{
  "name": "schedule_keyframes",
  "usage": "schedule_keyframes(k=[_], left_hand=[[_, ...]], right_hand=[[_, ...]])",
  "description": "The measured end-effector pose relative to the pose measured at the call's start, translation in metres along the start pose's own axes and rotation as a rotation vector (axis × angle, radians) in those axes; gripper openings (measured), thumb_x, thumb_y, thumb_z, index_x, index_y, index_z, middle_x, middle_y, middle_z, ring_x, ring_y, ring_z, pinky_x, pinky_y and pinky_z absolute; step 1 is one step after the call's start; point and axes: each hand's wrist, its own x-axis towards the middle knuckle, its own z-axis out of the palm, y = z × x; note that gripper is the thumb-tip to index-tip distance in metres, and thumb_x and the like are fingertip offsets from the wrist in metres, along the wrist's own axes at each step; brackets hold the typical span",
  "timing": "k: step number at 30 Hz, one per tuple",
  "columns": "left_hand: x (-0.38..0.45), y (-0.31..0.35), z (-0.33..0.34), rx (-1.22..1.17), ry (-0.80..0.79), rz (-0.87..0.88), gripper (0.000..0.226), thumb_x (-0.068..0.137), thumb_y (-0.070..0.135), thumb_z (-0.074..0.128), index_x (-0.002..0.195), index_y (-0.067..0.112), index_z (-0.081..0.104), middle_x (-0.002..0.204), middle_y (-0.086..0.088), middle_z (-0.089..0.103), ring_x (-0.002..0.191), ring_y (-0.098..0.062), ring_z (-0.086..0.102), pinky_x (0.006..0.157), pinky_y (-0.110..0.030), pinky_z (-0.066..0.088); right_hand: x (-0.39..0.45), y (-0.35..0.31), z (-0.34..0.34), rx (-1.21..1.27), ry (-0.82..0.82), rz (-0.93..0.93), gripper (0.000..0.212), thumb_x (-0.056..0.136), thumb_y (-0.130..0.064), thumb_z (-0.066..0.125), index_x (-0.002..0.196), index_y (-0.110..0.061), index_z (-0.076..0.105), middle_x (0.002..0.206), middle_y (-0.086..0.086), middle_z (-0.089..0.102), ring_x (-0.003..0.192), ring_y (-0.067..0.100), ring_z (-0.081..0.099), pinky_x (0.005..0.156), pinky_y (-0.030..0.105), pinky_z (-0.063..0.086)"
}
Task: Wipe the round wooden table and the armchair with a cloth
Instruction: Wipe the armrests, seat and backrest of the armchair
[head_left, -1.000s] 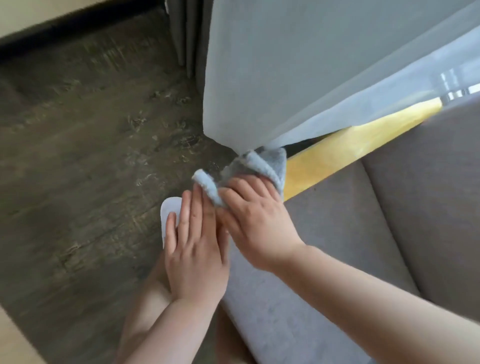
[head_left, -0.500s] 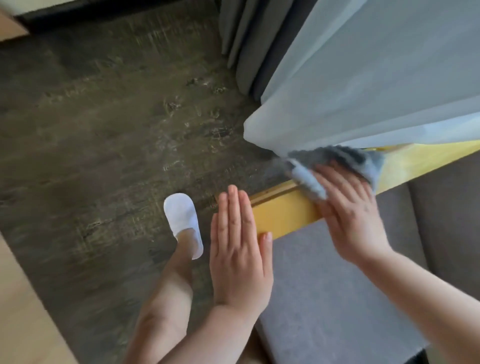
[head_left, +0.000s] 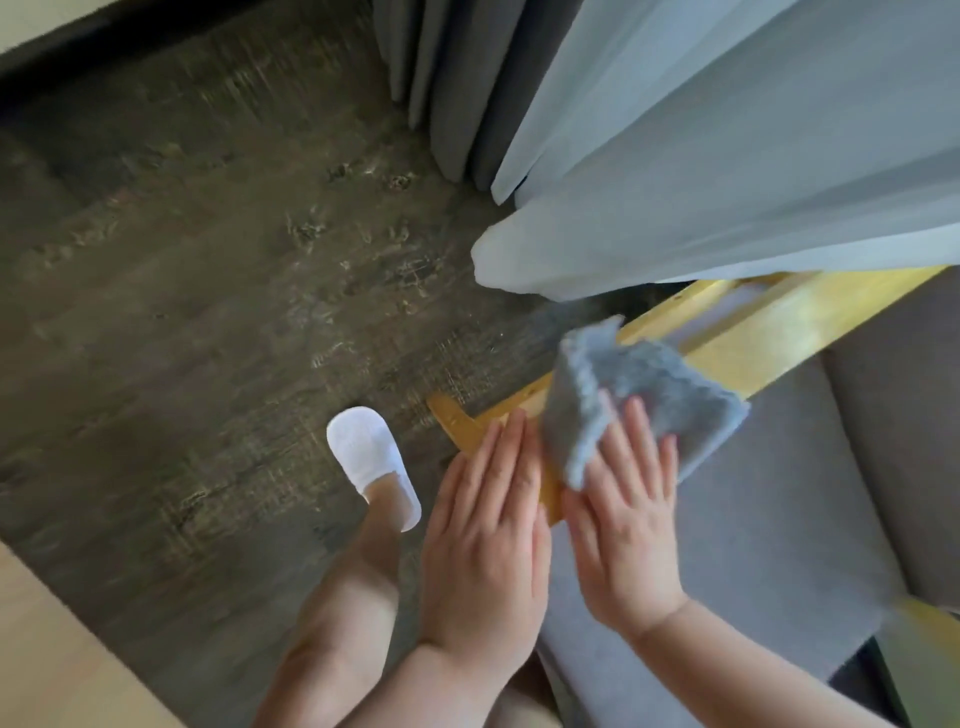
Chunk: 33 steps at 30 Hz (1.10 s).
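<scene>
Your fluffy grey-blue cloth lay on the front end of the armchair's yellow wooden armrest, pressed down by your right hand, its straight fingers slightly spread. Your left hand rested flat just beside it, fingers pressed together, near a white slipper.

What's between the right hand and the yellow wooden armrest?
Head view: the grey-blue fluffy cloth, under the flat right hand, covers the yellow wooden armrest there.

Dark wood-grain floor; grey curtain beside pale sheer curtain; light wooden surface at lower left.
</scene>
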Motion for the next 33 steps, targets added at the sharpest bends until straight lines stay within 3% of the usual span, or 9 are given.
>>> schedule_keyframes(k=[3, 8, 11, 13, 16, 19, 22, 27, 33], left_hand=[[0.001, -0.002, -0.002, -0.012, 0.0, 0.024, 0.049, 0.097, 0.023, 0.035, 0.141, 0.003, 0.04, 0.149, -0.012, 0.037, 0.137, -0.024, 0.036, 0.112, -0.035, 0.027], [-0.001, 0.004, 0.004, 0.061, 0.021, -0.035, 0.052, 0.096, 0.02, 0.032, 0.144, 0.0, 0.037, 0.152, -0.01, 0.034, 0.14, -0.025, 0.033, 0.113, -0.042, 0.026], [-0.004, 0.009, 0.01, 0.161, 0.026, -0.053, 0.05, 0.091, 0.017, 0.036, 0.136, -0.005, 0.045, 0.141, -0.024, 0.044, 0.132, -0.037, 0.042, 0.11, -0.049, 0.028], [0.0, 0.01, 0.007, 0.212, -0.012, -0.008, 0.052, 0.091, 0.018, 0.038, 0.137, -0.005, 0.044, 0.145, -0.025, 0.039, 0.135, -0.036, 0.036, 0.114, -0.045, 0.024], [0.024, 0.021, 0.002, 0.231, -0.083, 0.101, 0.059, 0.093, 0.018, 0.037, 0.149, 0.006, 0.027, 0.157, -0.007, 0.021, 0.145, -0.021, 0.019, 0.116, -0.037, 0.018], [0.06, 0.043, 0.017, 0.266, -0.092, 0.229, 0.056, 0.095, 0.02, 0.033, 0.149, 0.011, 0.028, 0.157, -0.003, 0.024, 0.145, -0.019, 0.02, 0.116, -0.037, 0.019], [0.084, 0.051, 0.028, 0.314, -0.064, 0.341, 0.05, 0.093, 0.021, 0.035, 0.141, 0.006, 0.041, 0.146, -0.011, 0.044, 0.137, -0.023, 0.038, 0.111, -0.033, 0.026], [0.104, 0.058, 0.029, 0.401, -0.175, 0.648, 0.055, 0.093, 0.014, 0.043, 0.147, 0.012, 0.035, 0.155, -0.002, 0.03, 0.145, -0.018, 0.019, 0.118, -0.038, 0.017], [0.131, 0.072, 0.035, 0.481, -0.26, 0.739, 0.058, 0.092, 0.018, 0.042, 0.147, 0.008, 0.029, 0.151, -0.009, 0.035, 0.143, -0.022, 0.024, 0.117, -0.039, 0.019]], right_hand=[[0.014, 0.058, -0.022, -0.233, -0.111, -0.584, 0.046, 0.101, -0.033, 0.031, 0.146, -0.025, 0.029, 0.157, -0.007, 0.022, 0.147, 0.014, 0.017, 0.117, 0.029, 0.014], [0.035, 0.052, -0.019, 0.058, 0.205, 0.262, 0.046, 0.101, -0.028, 0.033, 0.145, -0.017, 0.036, 0.155, 0.003, 0.029, 0.148, 0.02, 0.013, 0.119, 0.047, 0.008], [-0.001, 0.011, -0.001, 0.065, -0.027, -0.278, 0.045, 0.1, -0.029, 0.036, 0.143, -0.016, 0.037, 0.155, -0.001, 0.03, 0.146, 0.019, 0.02, 0.117, 0.038, 0.018], [0.015, 0.064, -0.026, -0.075, -0.111, -0.614, 0.045, 0.101, -0.029, 0.034, 0.144, -0.019, 0.036, 0.154, -0.005, 0.031, 0.142, 0.018, 0.031, 0.11, 0.033, 0.03], [0.053, 0.124, -0.041, -0.038, 0.122, -0.141, 0.043, 0.102, -0.028, 0.032, 0.143, -0.017, 0.04, 0.152, 0.006, 0.035, 0.142, 0.026, 0.029, 0.115, 0.041, 0.02], [0.058, 0.069, -0.019, 0.306, 0.435, 0.44, 0.045, 0.101, -0.022, 0.032, 0.143, -0.01, 0.042, 0.155, 0.01, 0.03, 0.147, 0.026, 0.013, 0.119, 0.046, 0.009], [0.027, 0.009, -0.002, 0.601, 0.426, 0.408, 0.047, 0.101, -0.02, 0.029, 0.146, -0.008, 0.033, 0.158, 0.007, 0.018, 0.149, 0.021, 0.001, 0.12, 0.033, 0.004], [0.093, 0.081, -0.03, 0.805, 0.658, 0.679, 0.054, 0.099, -0.015, 0.034, 0.15, -0.003, 0.021, 0.16, 0.013, 0.005, 0.147, 0.02, -0.006, 0.114, 0.016, -0.008], [0.04, 0.02, -0.019, 1.269, 0.606, 0.598, 0.064, 0.096, -0.023, 0.035, 0.151, -0.022, 0.001, 0.159, -0.01, -0.013, 0.145, 0.0, -0.014, 0.12, 0.029, -0.004]])
